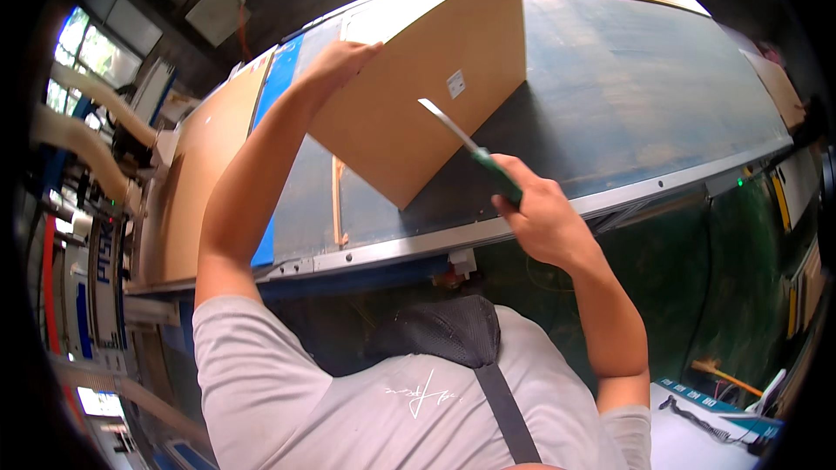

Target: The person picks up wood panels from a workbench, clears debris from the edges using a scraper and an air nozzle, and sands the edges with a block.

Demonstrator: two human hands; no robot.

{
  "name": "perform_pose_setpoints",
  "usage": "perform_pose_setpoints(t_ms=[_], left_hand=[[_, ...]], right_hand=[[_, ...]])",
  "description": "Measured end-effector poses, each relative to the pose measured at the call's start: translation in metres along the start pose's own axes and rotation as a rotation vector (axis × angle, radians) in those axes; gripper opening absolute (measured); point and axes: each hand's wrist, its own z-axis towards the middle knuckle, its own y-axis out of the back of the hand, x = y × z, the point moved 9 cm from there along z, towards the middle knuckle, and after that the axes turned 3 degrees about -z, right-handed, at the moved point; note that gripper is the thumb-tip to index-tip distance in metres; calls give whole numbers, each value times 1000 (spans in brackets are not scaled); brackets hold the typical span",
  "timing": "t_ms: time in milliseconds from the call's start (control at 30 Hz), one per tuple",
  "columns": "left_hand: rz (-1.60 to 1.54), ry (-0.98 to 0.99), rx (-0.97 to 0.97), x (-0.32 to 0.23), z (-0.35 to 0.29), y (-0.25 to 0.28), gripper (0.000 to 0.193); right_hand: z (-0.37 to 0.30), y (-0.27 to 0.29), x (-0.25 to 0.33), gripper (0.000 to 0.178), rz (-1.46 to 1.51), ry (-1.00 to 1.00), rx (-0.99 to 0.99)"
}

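While left grip (346, 64) holds brown board (401, 122) by upper edge, right grip (542, 211) closed round green-handled tool (480, 155), tabletop (649, 87) spreading rightward.

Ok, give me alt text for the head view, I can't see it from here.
A left hand grips the upper edge of a tan panel tilted up over a grey table, while the right hand holds a green-handled tool, its blade pointing toward the panel's face. A small white label is on that face.

Downward fisheye view, head-worn
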Motion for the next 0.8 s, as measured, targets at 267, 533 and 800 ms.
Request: perform_pose_setpoints(t_ms=[267,533,800], left_hand=[[209,-148,9,29,46,23,60],[-167,-144,137,26,47,3,42],[-194,-135,233,52,78,12,40]], right_hand=[[21,69,-41,49,-60,-125,-386],[-25,29,-188,41,870,-246,-388],[-79,-7,-235,45,919,-361,-342]])
